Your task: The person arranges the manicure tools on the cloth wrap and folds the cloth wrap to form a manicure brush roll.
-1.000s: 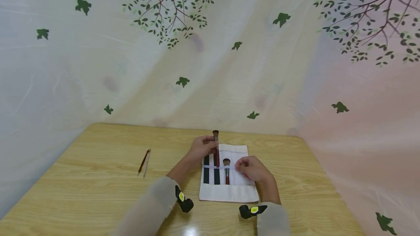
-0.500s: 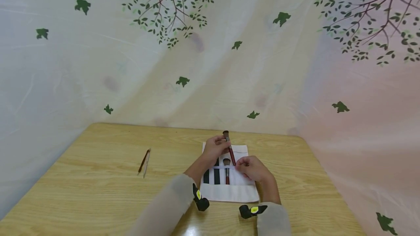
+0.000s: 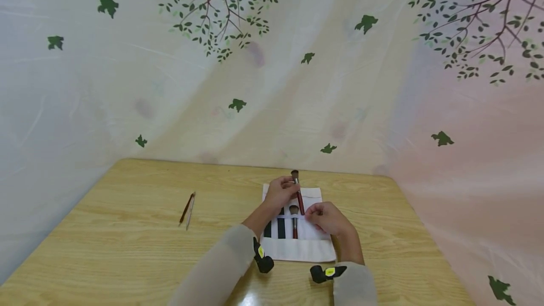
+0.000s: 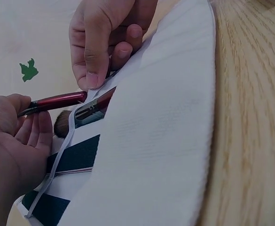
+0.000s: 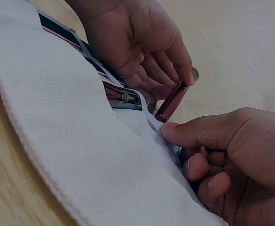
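My left hand [image 3: 280, 193] pinches a makeup brush [image 3: 300, 197] with a red handle, bristles up and handle end pointing down at the elastic band [image 4: 66, 136]. Across the white brush roll [image 3: 293, 250], my right hand [image 3: 327, 217] pinches that band between thumb and fingers, lifting it off the cloth. The handle tip sits close beside the right thumb in the right wrist view. A second makeup brush [image 3: 294, 216] lies in a pocket under the band, bristles showing above it. Dark strips [image 4: 76, 154] fill pockets to its left.
Two thin sticks, a dark red one [image 3: 185, 209] and a pale one [image 3: 190, 211], lie on the wooden table [image 3: 127, 249] at the left. A cloth backdrop [image 3: 191, 107] with leaf prints hangs behind the table's far edge.
My left hand has carried the brush rightward over the roll, bringing its handle tip near the right hand. The right hand stays in place at the band.
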Demonstrator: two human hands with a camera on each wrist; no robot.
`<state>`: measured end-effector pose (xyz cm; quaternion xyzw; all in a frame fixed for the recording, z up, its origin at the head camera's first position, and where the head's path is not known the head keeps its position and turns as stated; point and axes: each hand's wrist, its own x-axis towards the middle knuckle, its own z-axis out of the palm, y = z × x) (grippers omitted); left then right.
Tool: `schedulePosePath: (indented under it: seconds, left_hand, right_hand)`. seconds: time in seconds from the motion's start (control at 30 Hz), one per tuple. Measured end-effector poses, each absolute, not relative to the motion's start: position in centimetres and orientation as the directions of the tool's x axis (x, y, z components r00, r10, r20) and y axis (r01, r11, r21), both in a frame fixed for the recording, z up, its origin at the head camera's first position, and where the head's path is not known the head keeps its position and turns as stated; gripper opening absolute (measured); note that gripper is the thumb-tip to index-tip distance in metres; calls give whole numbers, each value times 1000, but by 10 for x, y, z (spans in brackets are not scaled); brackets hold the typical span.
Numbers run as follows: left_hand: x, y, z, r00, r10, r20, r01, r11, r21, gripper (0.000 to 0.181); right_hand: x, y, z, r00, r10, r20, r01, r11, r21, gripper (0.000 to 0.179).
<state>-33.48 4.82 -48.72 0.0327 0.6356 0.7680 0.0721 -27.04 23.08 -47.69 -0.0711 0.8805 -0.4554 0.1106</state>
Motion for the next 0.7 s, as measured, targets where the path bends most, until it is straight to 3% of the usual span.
schedulePosePath:
  seconds: [0.27, 0.5, 0.7]
  left_hand:
    - [-332, 48, -487, -983, 178, -35, -53, -97, 994, 39]
    - [-334, 49, -490, -982, 188, -21, -32, -54, 998, 55]
    - [-330, 46, -486, -970, 244, 13, 31, 69, 997, 59]
  right_hand:
    - [-271, 232, -478, -961, -244, -129, -35, 570, -821, 9]
    - [-270, 232, -479, -959, -257, -121, -48, 567, -823, 9]
    - [-271, 232, -479, -960, -255, -119, -48, 565, -823, 9]
